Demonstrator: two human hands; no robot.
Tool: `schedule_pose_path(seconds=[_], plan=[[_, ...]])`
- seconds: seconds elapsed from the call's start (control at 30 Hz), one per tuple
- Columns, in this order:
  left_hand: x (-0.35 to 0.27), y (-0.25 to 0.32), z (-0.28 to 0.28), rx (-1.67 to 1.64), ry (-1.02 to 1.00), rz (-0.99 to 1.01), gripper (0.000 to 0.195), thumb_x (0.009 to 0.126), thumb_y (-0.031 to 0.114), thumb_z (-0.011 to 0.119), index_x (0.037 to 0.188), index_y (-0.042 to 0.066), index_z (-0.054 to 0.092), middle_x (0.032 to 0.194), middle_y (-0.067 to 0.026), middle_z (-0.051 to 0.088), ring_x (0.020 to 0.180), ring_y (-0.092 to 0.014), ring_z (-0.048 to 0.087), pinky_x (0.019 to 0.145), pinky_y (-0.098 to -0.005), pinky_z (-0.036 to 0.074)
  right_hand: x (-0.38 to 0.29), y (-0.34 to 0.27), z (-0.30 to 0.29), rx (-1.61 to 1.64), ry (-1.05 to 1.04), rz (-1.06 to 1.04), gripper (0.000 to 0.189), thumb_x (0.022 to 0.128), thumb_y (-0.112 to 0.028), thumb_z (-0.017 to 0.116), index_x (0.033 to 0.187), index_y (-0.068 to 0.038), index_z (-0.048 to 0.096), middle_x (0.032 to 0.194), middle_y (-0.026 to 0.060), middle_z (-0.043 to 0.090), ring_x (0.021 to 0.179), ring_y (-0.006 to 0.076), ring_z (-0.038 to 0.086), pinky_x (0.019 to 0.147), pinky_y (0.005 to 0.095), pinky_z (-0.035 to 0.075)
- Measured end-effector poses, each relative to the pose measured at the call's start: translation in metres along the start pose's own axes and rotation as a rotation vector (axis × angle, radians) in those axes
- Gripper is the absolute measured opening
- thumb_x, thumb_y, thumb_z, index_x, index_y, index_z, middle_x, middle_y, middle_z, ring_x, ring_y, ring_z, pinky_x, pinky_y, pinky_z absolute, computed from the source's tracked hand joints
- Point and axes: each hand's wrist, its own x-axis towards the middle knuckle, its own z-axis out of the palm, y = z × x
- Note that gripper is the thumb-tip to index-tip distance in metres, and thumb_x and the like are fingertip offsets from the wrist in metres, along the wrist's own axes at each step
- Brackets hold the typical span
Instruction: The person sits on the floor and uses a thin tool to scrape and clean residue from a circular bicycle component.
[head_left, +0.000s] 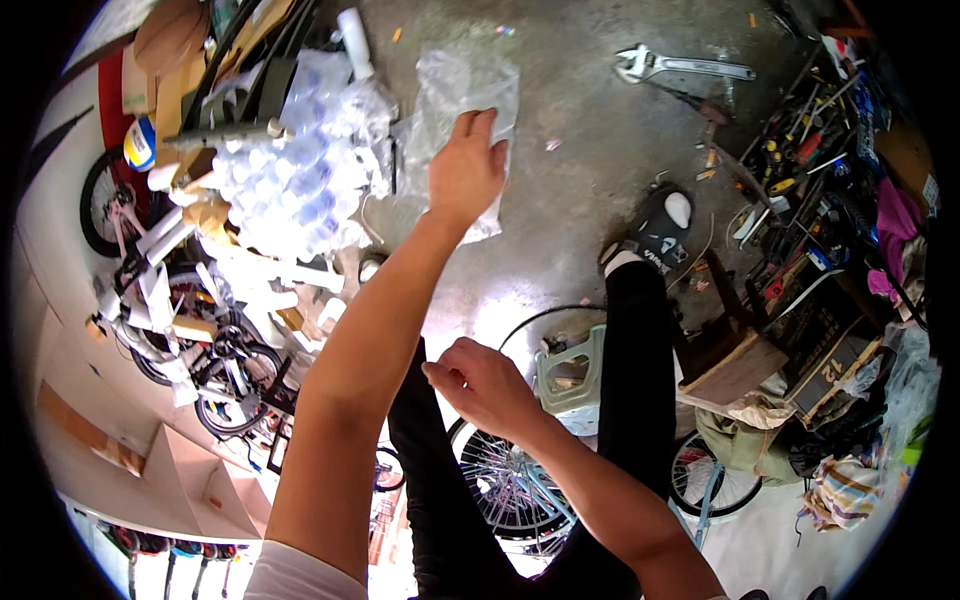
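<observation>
My left hand (466, 166) reaches forward over a clear plastic bag (469, 86) that lies on the concrete floor. Its fingers are bent at the bag; whether they pinch the film cannot be told. Close to my body, above my legs, my right hand (480, 379) has its fingers curled, and no object shows in it. A large adjustable wrench (701, 67) rests on the floor at the upper right, away from both hands. To the left of the bag is a heap of clear plastic packaging (300, 165), brightly lit.
Wrapped bicycle parts and a small bicycle (240, 390) crowd the left. Many hand tools (795, 150) are piled at the right, above a wooden box (735, 371). A pale green plastic stool (571, 371) and a bicycle wheel (510, 480) are near my legs.
</observation>
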Motion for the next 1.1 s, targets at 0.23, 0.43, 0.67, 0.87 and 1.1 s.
schedule_pose_path(seconds=[0.23, 0.43, 0.67, 0.87, 1.1], plan=[[-0.116, -0.092, -0.029, 0.026, -0.034, -0.147, 0.048, 0.092, 0.019, 0.062, 0.138, 0.010, 0.049, 0.132, -0.0142, 0.055, 0.101, -0.039, 0.064, 0.080, -0.0464, 0.055, 0.017, 0.013, 0.041, 0.728, 0.110, 0.325, 0.030, 0.100, -0.030, 0.059, 0.090, -0.002, 0.067, 0.082, 0.0025, 0.065, 0.071, 0.0079, 0.056, 0.061, 0.0255, 0.047], [-0.156, -0.101, -0.002, -0.128, 0.014, -0.413, 0.050, 0.094, 0.022, 0.060, 0.141, 0.011, 0.046, 0.131, -0.0176, 0.054, 0.100, -0.041, 0.064, 0.081, -0.0487, 0.054, 0.039, -0.015, 0.051, 1.074, 0.237, 0.335, 0.032, 0.102, -0.030, 0.053, 0.099, -0.001, 0.064, 0.090, 0.0068, 0.064, 0.081, 0.0157, 0.061, 0.073, 0.0317, 0.050], [-0.181, -0.092, 0.050, -0.341, 0.134, -0.603, 0.047, 0.092, 0.020, 0.062, 0.136, 0.009, 0.050, 0.109, -0.0145, 0.059, 0.077, -0.029, 0.066, 0.069, -0.0444, 0.051, 0.059, -0.044, 0.050, 1.037, 0.139, 0.313, 0.034, 0.101, -0.031, 0.053, 0.103, 0.001, 0.063, 0.095, 0.0090, 0.064, 0.084, 0.0174, 0.061, 0.077, 0.0341, 0.053], [-0.151, -0.054, 0.057, -0.490, 0.301, -0.597, 0.035, 0.094, 0.011, 0.061, 0.129, 0.009, 0.060, 0.115, -0.0137, 0.065, 0.078, -0.023, 0.069, 0.068, -0.0338, 0.055, 0.064, -0.055, 0.046, 0.841, 0.006, 0.376, 0.037, 0.104, -0.033, 0.052, 0.101, 0.001, 0.066, 0.090, 0.0045, 0.064, 0.078, 0.0118, 0.061, 0.071, 0.0276, 0.053], [-0.172, -0.006, 0.123, -0.826, 0.379, -0.736, 0.025, 0.092, 0.012, 0.061, 0.116, 0.009, 0.067, 0.100, -0.0134, 0.070, 0.084, -0.030, 0.069, 0.071, -0.0393, 0.054, 0.049, -0.034, 0.084, 0.685, -0.277, 0.503, 0.035, 0.102, -0.035, 0.055, 0.099, -0.001, 0.064, 0.086, 0.0021, 0.062, 0.076, 0.0075, 0.058, 0.067, 0.0228, 0.050]])
